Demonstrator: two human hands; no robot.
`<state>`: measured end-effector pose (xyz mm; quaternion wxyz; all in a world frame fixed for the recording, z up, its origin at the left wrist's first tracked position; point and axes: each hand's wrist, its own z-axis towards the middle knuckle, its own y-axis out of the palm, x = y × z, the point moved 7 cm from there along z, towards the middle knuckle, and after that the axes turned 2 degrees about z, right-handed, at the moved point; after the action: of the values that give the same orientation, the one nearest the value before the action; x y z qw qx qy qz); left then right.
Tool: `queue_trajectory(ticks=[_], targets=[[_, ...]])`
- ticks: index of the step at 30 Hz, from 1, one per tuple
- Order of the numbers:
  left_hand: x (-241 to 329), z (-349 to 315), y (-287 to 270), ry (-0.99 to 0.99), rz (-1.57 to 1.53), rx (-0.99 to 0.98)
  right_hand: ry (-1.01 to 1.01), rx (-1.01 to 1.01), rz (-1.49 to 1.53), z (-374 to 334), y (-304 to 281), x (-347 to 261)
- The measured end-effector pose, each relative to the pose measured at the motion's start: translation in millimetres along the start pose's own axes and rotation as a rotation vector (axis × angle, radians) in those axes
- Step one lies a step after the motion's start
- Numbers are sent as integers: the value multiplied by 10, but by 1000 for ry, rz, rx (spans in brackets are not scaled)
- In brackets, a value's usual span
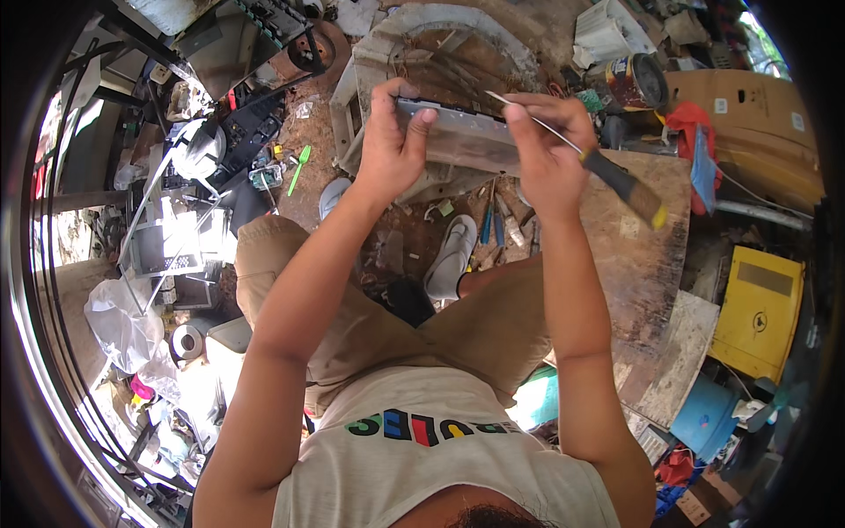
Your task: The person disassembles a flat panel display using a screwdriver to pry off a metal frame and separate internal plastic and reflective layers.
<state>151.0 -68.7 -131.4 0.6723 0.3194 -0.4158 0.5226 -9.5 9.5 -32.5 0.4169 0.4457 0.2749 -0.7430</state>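
Note:
In front of me, above my knees, I hold up a flat grey metal case [471, 141] with a dark upper edge. My left hand [393, 141] is closed around its left end, thumb on the near face. A screwdriver [623, 188] with a black and yellow handle is gripped in my right hand [554, 158]. Its thin shaft passes under the thumb and points up and left, over the case's far edge. The right fingers are also at the case's right end; whether they grip it I cannot tell.
A round metal frame [440, 18] lies beyond the case. Several hand tools [495, 224] are on the ground near my sandal [453, 255]. A wooden board [647, 264] is on the right, with a yellow box [759, 308] past it. Scrap and a green plastic fork [299, 170] lie left.

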Motion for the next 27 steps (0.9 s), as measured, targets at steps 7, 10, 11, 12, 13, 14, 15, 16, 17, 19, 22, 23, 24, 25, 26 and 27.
queue_trajectory(ticks=[7, 10, 11, 12, 13, 14, 15, 16, 17, 19, 22, 23, 24, 25, 26, 27], targets=[[-10, -10, -4, -49, -22, -23, -320, -74, -349, -297, -103, 58], [32, 22, -31, -79, -46, 5, -382, -116, -397, -291, -25, 39], [40, 34, -46, -91, -65, 21, -399, -120, -385, -293, -14, 37], [61, 51, -52, -94, -54, 21, -409, -119, -392, -295, -10, 41], [82, 67, -48, -100, -47, 21, -418, -118, -404, -297, -16, 41], [90, 79, -43, -106, -40, 20, -426, -117, -416, -299, -21, 39], [92, 87, -37, -96, -27, 19, -419, -121, -434, -297, -23, 40], [95, 90, -39, -85, -14, 23, -414, -130, -450, -297, -21, 30], [100, 91, -40, -74, -1, 27, -410, -138, -467, -292, -19, 21], [106, 92, -34, -73, -23, 27, -394, -175, -494, -257, -17, 9], [79, 91, -42, -98, -72, 20, -319, -231, -477, -149, -49, 30], [65, 90, -47, -112, -91, 17, -286, -251, -461, -126, -49, 53], [58, 96, -49, -85, -86, 16, -325, -246, -471, -136, -34, 34], [51, 129, -48, -56, -82, 15, -368, -241, -482, -134, -4, 11], [57, 150, -55, -26, -77, 15, -411, -235, -492, -134, 23, -13], [62, 135, -50, -29, -100, 9, -485, -210, -510, -178, 30, -31]])
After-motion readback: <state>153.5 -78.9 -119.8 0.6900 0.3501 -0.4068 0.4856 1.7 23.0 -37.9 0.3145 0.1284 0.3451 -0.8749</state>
